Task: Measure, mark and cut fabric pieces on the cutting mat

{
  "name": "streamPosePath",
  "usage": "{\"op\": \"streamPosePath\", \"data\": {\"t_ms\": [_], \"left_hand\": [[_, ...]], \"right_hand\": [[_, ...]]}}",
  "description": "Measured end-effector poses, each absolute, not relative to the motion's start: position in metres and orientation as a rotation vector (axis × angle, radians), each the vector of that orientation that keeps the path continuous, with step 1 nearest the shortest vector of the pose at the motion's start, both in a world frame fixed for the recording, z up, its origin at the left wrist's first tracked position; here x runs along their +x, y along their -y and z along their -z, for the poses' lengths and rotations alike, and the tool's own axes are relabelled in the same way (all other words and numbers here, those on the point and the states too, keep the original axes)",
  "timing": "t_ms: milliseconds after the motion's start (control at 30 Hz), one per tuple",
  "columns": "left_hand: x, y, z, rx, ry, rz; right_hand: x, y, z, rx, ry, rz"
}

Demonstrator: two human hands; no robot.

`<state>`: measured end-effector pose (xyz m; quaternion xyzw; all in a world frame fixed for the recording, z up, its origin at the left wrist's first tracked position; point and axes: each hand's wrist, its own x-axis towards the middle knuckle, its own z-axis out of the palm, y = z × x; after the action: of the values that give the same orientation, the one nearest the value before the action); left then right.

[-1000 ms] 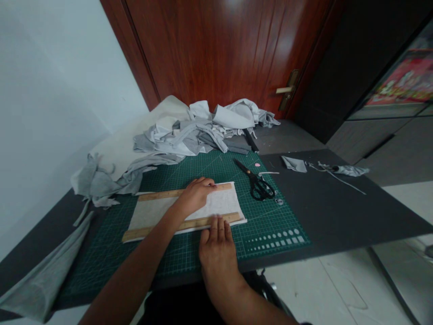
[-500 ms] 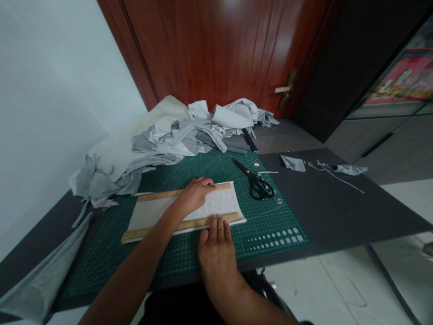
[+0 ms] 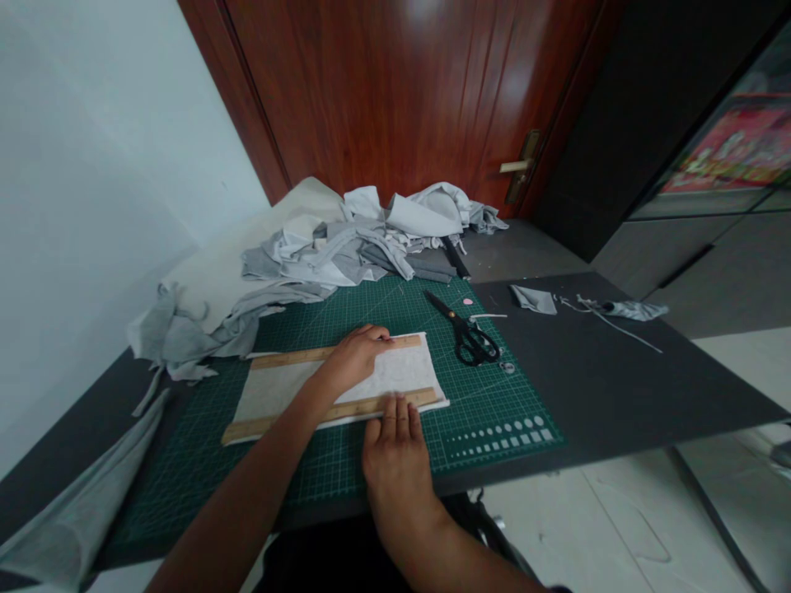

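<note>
A white rectangular piece of fabric (image 3: pixel 404 370) lies flat, with one wooden ruler (image 3: pixel 290 357) along its far edge and another wooden ruler (image 3: pixel 352 407) along its near edge. My left hand (image 3: pixel 357 360) rests on the far ruler, fingers stretched towards the right and pressing down. Across the near ruler, close to its right end, lie the flat fingertips of my right hand (image 3: pixel 397 449). Both hands are open. My left forearm covers part of the fabric and of the near ruler. Black-handled scissors (image 3: pixel 473 339) lie to the right of the fabric.
Under everything is a green cutting mat (image 3: pixel 494 403) on a dark table (image 3: pixel 618 387). A heap of grey and white cloth scraps (image 3: pixel 346 247) fills the back. Small grey scraps (image 3: pixel 535 300) and strings lie right. A grey cloth (image 3: pixel 80 502) hangs at the left edge.
</note>
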<state>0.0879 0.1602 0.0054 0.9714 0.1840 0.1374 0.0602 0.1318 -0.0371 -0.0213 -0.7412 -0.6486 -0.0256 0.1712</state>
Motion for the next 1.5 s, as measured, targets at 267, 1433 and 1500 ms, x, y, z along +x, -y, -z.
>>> {"op": "streamPosePath", "data": {"t_ms": [267, 1433, 1500], "left_hand": [[0.09, -0.159, -0.006, 2.956, -0.598, -0.385], [0.091, -0.156, -0.007, 2.999, -0.607, -0.361], [0.092, -0.156, -0.007, 2.995, -0.618, -0.359]], "right_hand": [[0.136, 0.039, 0.013, -2.108, 1.895, 0.018], [0.127, 0.042, 0.012, -2.167, 1.825, -0.01], [0.127, 0.042, 0.013, -2.167, 1.818, -0.043]]}}
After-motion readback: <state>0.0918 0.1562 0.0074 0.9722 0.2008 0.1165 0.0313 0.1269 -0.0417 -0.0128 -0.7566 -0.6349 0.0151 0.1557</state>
